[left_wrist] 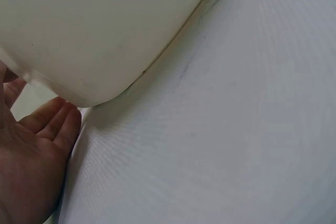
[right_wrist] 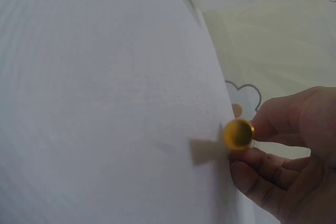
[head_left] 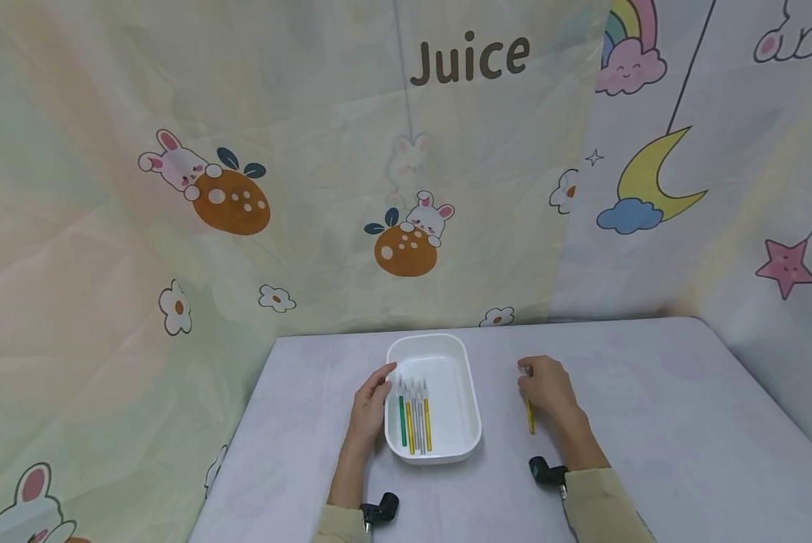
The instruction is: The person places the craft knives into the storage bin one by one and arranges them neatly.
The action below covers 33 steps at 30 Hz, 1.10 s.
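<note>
A white rectangular tray (head_left: 449, 445) with rounded corners stands on the table. My left hand (head_left: 368, 411) holds its left side, thumb and fingertips at the rim. In the left wrist view the fingers (left_wrist: 65, 129) reach to the tray's outer wall (left_wrist: 89, 40). Several slim pen-like sticks (head_left: 415, 426) lie side by side in the tray, with green, yellow and silver barrels and pale pointed tips. To the right of the tray, my right hand (head_left: 548, 385) pinches a slim yellow pen-like stick (head_left: 531, 418). Its round gold end (right_wrist: 239, 135) faces the right wrist camera; the fingers hide its upper part.
A white cloth covers the table (head_left: 650, 400). Behind it hangs a printed curtain (head_left: 324, 249) with rabbits, oranges and flowers. Each wrist wears a small black camera, the left one (head_left: 381, 509) near the table's front and the right one (head_left: 548, 473) beside the sleeve.
</note>
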Available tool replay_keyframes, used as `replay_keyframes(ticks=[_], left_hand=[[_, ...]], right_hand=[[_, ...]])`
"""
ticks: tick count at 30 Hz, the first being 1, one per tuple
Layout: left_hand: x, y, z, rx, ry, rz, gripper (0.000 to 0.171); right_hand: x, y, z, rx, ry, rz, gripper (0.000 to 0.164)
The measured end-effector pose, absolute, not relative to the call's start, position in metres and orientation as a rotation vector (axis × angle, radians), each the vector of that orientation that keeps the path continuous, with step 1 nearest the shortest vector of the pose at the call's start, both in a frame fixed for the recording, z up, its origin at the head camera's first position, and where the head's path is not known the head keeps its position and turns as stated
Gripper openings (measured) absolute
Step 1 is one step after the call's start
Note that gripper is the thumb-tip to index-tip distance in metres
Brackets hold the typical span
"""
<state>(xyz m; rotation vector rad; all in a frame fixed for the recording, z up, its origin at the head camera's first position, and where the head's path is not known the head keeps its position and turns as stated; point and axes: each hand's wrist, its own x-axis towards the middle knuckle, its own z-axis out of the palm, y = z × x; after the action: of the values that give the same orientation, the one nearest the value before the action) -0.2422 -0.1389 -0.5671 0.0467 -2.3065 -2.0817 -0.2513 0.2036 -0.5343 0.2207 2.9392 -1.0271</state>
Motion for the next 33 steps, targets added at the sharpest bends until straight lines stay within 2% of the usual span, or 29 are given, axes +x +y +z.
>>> replay_keyframes(ticks=[33], left_hand=[[-0.243,-0.140,-0.567,0.045,-2.318,-2.077,0.037]], right_hand=[[-0.251,0.174,-0.517,0.048,2.951,-1.422,0.044]])
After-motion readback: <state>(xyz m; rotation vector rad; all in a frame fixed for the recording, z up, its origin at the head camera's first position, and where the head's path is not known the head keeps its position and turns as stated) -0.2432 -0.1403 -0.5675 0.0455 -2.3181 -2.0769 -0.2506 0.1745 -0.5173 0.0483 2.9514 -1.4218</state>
